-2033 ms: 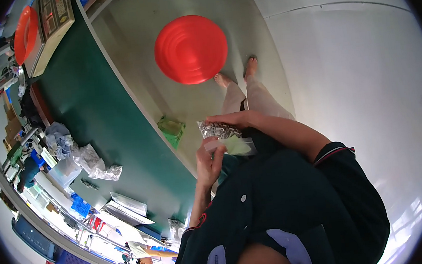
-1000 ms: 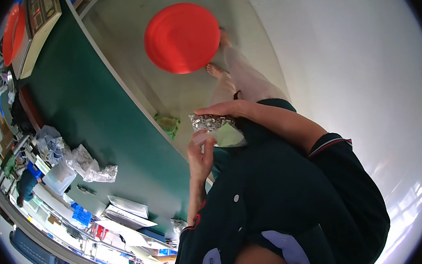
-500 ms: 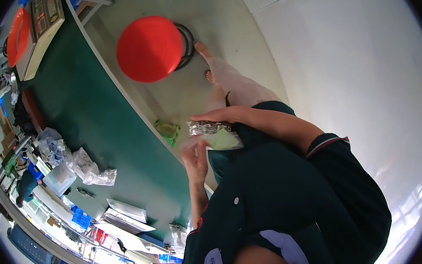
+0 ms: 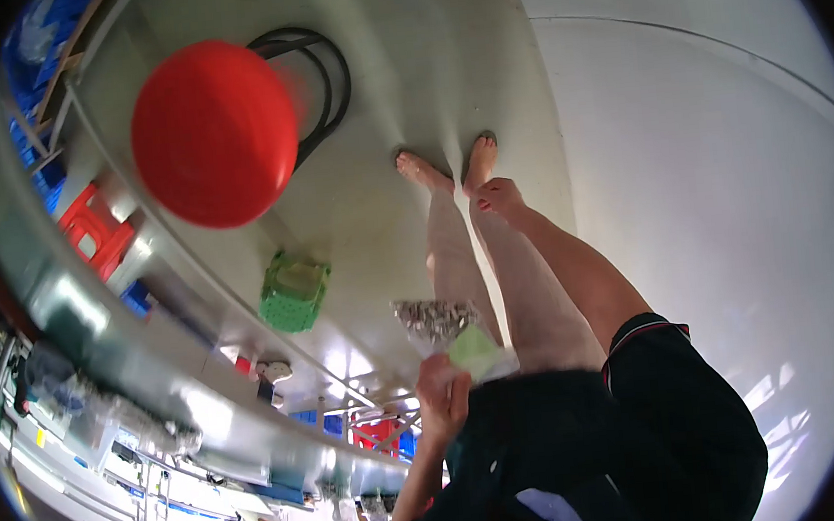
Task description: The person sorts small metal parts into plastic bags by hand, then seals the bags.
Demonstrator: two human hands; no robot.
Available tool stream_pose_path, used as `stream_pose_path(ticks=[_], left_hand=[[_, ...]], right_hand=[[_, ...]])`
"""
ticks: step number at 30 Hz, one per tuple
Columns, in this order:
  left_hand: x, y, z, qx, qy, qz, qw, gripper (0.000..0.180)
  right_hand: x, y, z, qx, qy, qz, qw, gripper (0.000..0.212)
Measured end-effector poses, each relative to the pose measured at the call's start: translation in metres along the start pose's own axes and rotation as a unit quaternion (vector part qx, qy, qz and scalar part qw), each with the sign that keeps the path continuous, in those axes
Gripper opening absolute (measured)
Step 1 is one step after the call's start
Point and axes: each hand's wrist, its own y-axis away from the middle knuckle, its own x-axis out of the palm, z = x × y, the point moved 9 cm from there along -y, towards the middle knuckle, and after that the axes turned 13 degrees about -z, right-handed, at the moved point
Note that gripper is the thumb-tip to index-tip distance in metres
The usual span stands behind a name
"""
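Note:
My left hand is closed on the top of a clear plastic bag of small metal parts. The parts fill the far end of the bag, and a pale green slip shows through beside my fingers. The bag hangs in front of my lap, above my legs. My right hand is apart from the bag, stretched forward above my feet. Its fingers are curled in, and nothing shows in them.
A round red stool with dark ring-shaped legs stands ahead to the left. Closer to me is a small green plastic stool on the floor. The long workbench runs along my left, with a red stool under it. A white wall borders the right.
My right hand has let go of the bag and moved forward, away from it. My left hand keeps the bag, now lower. The view has tilted, showing more floor and my feet.

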Motion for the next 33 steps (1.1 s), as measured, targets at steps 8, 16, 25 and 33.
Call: stream_pose_path(ticks=[8,16,25,33], left_hand=[[0.075,-0.042,0.079,-0.158,0.046,-0.009,0.986,0.011],[0.108,-0.061,0.116,-0.281,0.065,-0.047,0.956,0.009],[0.102,-0.067,0.101,-0.141,0.053,-0.041,0.988,0.016],[0.035,-0.022,0.050,-0.170,0.110,-0.152,0.967,0.011]], right_hand=[[-0.040,-0.217,-0.046,0.069,0.043,-0.136,0.987,0.012],[0.005,-0.289,-0.092,0.225,-0.109,-0.203,0.947,0.027],[-0.017,-0.315,-0.086,0.198,-0.165,-0.175,0.950,0.013],[0.023,-0.159,0.038,0.065,0.008,0.021,0.998,0.012]])
